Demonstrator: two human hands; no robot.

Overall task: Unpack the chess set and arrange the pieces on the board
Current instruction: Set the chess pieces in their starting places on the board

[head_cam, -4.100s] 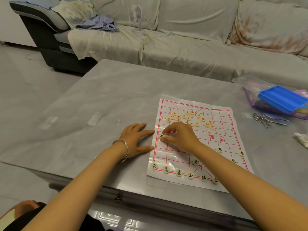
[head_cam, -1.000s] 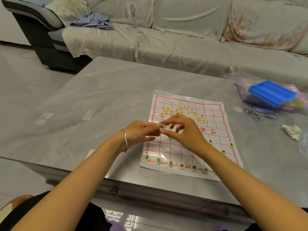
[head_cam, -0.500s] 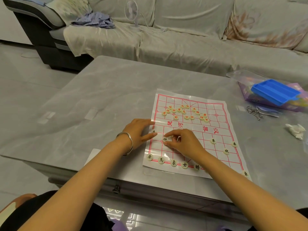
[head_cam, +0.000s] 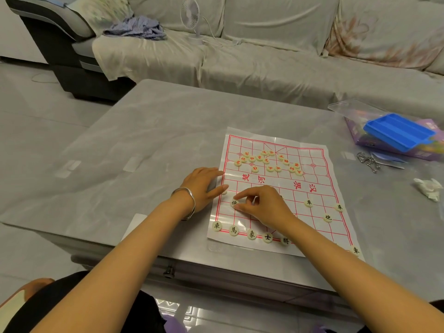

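Six back-row discs (head_cam: 251, 234): nearest of all, lined along the near edge of the board sheet (head_cam: 300, 222), black characters up; perhaps more hidden under the right forearm.
Right hand (head_cam: 262, 207): low over the near-left part of the grid; pinches the rim of the cannon disc (head_cam: 234, 203) between forefinger and thumb, other fingers curled in.
Cannon disc: flat on the sheet, on or just beside a line crossing, two rows above the back row.
Left hand (head_cam: 201, 186): flat on the table (head_cam: 156, 140) at the sheet's left edge, fingers straight, thumb reaching onto the sheet next to a half-hidden small disc; holds nothing.
Step in hand: seating the left cannon, by the look of it.
Handling of discs: small, light, hard, smooth; likely to skid on the glossy sheet; best taken by the rim with two fingertips, character up, set down rather than dropped.
Handling of sheet: thin, limp, shiny film; prone to sliding or rippling under a dragged piece; worth pinning at one edge.
Loose black discs (head_cam: 308, 202): three on the right half, apart from one another.
Red heap (head_cam: 266, 161): beyond the river lettering, bunched and unsorted, several touching.
Blue tray (head_cam: 398, 132): far right, well apart from the board.
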